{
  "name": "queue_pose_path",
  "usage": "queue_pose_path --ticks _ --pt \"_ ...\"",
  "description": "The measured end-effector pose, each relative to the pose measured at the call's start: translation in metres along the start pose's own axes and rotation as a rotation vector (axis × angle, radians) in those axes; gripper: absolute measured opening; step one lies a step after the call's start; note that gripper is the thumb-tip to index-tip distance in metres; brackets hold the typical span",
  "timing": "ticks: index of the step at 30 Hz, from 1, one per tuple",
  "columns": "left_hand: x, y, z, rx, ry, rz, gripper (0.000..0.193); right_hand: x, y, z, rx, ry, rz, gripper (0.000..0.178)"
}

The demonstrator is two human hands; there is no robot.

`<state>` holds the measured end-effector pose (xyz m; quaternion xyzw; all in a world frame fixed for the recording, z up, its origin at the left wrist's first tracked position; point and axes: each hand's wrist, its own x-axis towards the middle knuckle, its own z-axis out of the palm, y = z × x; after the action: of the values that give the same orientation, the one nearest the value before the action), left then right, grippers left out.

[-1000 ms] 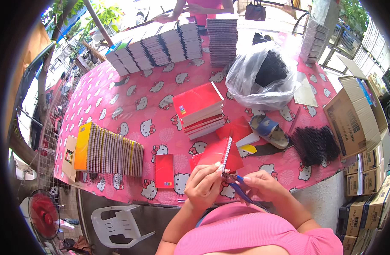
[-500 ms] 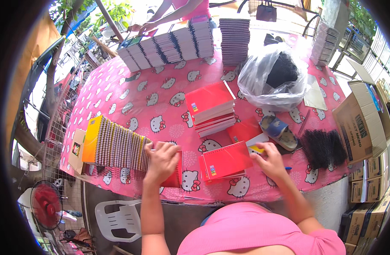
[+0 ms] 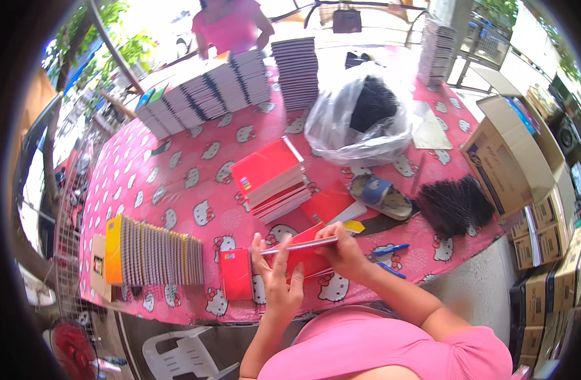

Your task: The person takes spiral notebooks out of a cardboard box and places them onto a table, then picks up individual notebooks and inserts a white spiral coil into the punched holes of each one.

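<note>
A thin red notebook [image 3: 303, 246] is tilted up on edge above the near side of the table. My right hand [image 3: 346, 254] grips its right end. At its left end is my left hand [image 3: 279, 278], fingers stretched and spread, the fingertips against or beside the notebook; the exact contact is unclear. More red notebooks lie underneath, partly hidden by my hands. Just left of my left hand, a spiral-bound red notebook [image 3: 236, 273] lies flat. A stack of red notebooks [image 3: 268, 168] stands beyond my hands, with another red notebook [image 3: 331, 201] to its right.
Yellow-covered spiral notebooks [image 3: 154, 253] stand in a row at left. Tall notebook piles [image 3: 205, 95] line the far side, near a co-worker in pink [image 3: 230, 28]. On the right are a clear plastic bag [image 3: 360, 120], a blue slipper [image 3: 380, 195], black spiral coils [image 3: 455, 206], pens [image 3: 391, 249] and a carton [image 3: 505, 152].
My left hand has moved right, from the notebook row to the red notebook. My right hand has moved left and lifted it on edge. The view has shifted; the co-worker's hands have left the piles.
</note>
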<state>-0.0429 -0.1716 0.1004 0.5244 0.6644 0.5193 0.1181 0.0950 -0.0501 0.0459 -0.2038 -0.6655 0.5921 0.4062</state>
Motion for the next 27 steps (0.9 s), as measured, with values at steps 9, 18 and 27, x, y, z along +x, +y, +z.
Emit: queue_pose_path --ticks 9,18,27 --pt "0.025 0.02 0.011 0.342 0.013 0.175 0.013 0.008 -0.031 -0.143 -1.094 0.283 -0.044 0.023" --pt "0.023 0.024 0.014 0.296 0.075 0.184 0.008 -0.034 -0.001 -0.262 -1.434 0.359 0.305 0.022" --pt "0.018 0.016 0.019 0.299 0.098 0.203 0.015 -0.009 -0.059 -0.202 -1.182 0.292 0.134 0.013"
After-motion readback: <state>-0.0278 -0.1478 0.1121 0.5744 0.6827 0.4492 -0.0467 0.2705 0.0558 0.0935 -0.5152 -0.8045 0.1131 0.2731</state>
